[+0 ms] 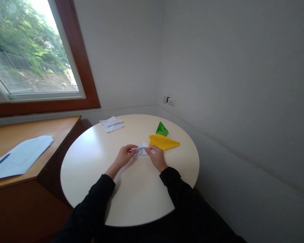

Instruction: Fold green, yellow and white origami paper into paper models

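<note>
Both hands hold a small folded white paper (142, 149) over the middle of the round table. My left hand (124, 155) pinches its left end between thumb and fingers. At the right end, the thumb and fingers of my right hand (156, 157) close on the paper. The paper has a pointed top and a folded band along its lower part; the fingers cover both its ends. Just beyond my right hand lies a yellow folded paper plane (164, 141). Behind that stands a green folded paper boat (161, 129).
White folded sheets (112, 124) lie near the far left edge of the round white table (91, 168). On the wooden cabinet (61, 130) at left are a pale paper (28, 155) and a pen (0, 162). Wall sockets (171, 101) sit in the corner behind.
</note>
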`<state>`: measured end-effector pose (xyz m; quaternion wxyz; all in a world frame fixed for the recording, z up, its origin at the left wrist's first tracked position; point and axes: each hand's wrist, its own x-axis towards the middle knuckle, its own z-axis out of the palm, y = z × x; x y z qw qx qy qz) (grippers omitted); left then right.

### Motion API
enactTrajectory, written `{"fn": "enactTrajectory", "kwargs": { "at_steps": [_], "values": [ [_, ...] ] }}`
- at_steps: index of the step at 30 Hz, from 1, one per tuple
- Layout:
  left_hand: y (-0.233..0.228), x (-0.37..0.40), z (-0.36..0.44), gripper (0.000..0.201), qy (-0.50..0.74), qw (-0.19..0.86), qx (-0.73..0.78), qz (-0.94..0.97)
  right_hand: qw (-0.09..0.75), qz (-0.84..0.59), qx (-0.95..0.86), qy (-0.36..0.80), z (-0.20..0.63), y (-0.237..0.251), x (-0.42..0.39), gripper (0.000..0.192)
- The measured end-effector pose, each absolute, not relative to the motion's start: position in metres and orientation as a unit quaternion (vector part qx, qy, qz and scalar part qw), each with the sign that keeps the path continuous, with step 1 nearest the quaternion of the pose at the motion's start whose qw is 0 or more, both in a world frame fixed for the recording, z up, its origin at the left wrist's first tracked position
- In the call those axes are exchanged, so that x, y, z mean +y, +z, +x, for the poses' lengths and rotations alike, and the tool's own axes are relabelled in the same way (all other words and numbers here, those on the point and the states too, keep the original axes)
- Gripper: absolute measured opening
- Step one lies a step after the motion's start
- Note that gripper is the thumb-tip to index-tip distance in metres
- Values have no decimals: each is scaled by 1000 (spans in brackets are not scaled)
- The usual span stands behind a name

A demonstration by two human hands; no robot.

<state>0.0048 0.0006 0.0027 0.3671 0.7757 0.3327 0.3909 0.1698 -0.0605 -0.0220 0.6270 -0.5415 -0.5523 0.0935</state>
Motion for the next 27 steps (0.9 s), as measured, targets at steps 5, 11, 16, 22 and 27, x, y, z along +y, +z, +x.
{"fn": "enactTrajectory", "kwargs": {
  "at_steps": [5, 11, 16, 22, 27],
  "values": [
    [8, -6, 7, 22, 405, 391, 332, 757, 628, -537, -562, 26, 167, -20, -63, 17],
    [8, -11, 10, 24, 450, 393, 333, 730, 626, -525, -575, -39, 165, -19, -66, 11],
    [5, -11, 13, 23, 465, 415, 309, 718, 596, -494, -627, -87, 164, -20, -69, 11],
    [1, -10, 16, 20, 460, 377, 323, 736, 522, -474, -696, -134, 163, -22, -68, 17],
    [0, -13, 18, 19, 455, 373, 314, 745, 498, -469, -717, -133, 165, -25, -66, 19]
  ]
}}
